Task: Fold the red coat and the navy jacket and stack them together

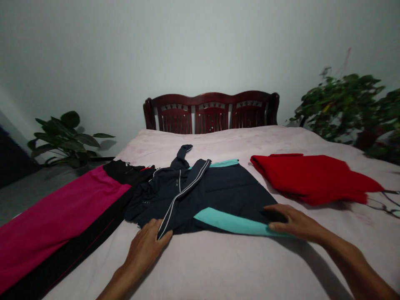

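Jacket (231,187), dark with teal panels, lies flat on the bed (212,266), its striped sleeve (190,183) folded across the body. Left hand (149,243) rests at the near edge, touching the sleeve's end; whether thumb and fingers pinch the cloth cannot be determined. Right hand (289,221) is at the hem end, thumb and fingers spread apart, thumb against the near teal panel (229,219). Pink-and-black garment (65,210) adjoins on the left; red garment (312,177) lies on the right, near the hem. Headboard (212,114) stands beyond.
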The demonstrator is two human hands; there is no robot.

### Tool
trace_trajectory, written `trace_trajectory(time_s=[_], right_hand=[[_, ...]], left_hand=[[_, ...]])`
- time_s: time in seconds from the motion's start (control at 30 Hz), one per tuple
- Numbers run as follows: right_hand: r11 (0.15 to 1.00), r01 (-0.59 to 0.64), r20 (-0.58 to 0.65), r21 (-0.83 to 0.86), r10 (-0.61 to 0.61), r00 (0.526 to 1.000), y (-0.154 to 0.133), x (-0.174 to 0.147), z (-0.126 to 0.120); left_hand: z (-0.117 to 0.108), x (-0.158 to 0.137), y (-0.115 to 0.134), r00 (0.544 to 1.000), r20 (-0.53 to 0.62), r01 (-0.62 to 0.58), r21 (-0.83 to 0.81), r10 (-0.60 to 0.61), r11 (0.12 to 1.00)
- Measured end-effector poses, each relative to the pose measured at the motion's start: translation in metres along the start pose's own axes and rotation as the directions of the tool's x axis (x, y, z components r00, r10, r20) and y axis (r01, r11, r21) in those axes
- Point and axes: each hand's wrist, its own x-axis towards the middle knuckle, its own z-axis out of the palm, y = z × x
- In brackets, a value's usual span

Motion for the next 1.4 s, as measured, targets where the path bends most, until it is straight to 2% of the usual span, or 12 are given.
trace_trajectory(time_s=[0.17, 0.33, 0.43, 0.57, 0.67, 0.77, 0.83, 0.97, 1.07, 1.17, 1.27, 1.4], right_hand=[[0.99, 0.012, -0.05, -0.143, -0.02, 0.999, 0.011, -0.02, -0.003], [0.998, 0.041, -0.1, -0.038, -0.045, 0.994, 0.005, 0.011, -0.026], [0.989, 0.018, -0.146, -0.145, -0.04, 0.988, -0.007, 0.045, -0.028], [0.925, 0.011, -0.216, -0.38, -0.101, 0.971, -0.022, 0.08, -0.005], [0.917, -0.016, -0.339, -0.399, -0.131, 0.931, -0.033, 0.083, 0.014], [0.941, 0.008, -0.491, -0.339, -0.185, 0.851, -0.061, 0.067, 0.033], [0.951, 0.142, -0.458, -0.276, -0.26, 0.85, -0.091, 0.049, 0.053], [0.856, 0.453, -0.194, -0.247, -0.502, 0.843, -0.13, 0.025, 0.095], [0.837, 0.463, -0.14, -0.292, -0.516, 0.845, -0.103, 0.03, 0.103], [0.876, 0.273, -0.273, -0.397, -0.397, 0.876, -0.041, 0.047, 0.088], [0.866, 0.148, -0.35, -0.477, -0.342, 0.872, 0.002, 0.058, 0.067], [0.86, 0.064, -0.338, -0.506, -0.266, 0.903, -0.02, 0.066, 0.046]], left_hand=[[-0.005, 0.012, 0.006, 0.995, -0.094, -0.053, -0.282, 0.027, 0.958], [-0.018, 0.007, -0.012, 0.994, -0.112, -0.061, -0.467, 0.009, 0.882], [-0.013, -0.002, -0.031, 0.999, -0.038, 0.005, -0.342, -0.02, 0.94], [-0.008, -0.007, -0.041, 0.99, 0.059, 0.131, 0.0, -0.131, 0.991], [-0.018, -0.009, -0.03, 0.976, 0.137, 0.149, 0.144, -0.169, 0.978], [-0.026, -0.01, -0.006, 0.983, 0.079, 0.148, 0.17, -0.163, 0.974], [-0.021, -0.01, 0.009, 0.991, -0.011, 0.13, 0.149, -0.13, 0.98], [0.005, -0.003, 0.014, 0.996, -0.059, 0.068, 0.133, -0.06, 0.989], [0.016, 0.003, -0.004, 0.999, -0.044, 0.033, 0.056, -0.03, 0.998], [0.012, 0.007, -0.016, 0.994, 0.052, 0.098, 0.037, -0.1, 0.995], [0.002, 0.01, -0.01, 0.983, 0.078, 0.157, 0.101, -0.165, 0.982], [-0.001, 0.009, 0.004, 0.996, -0.048, 0.078, 0.076, -0.074, 0.994]])
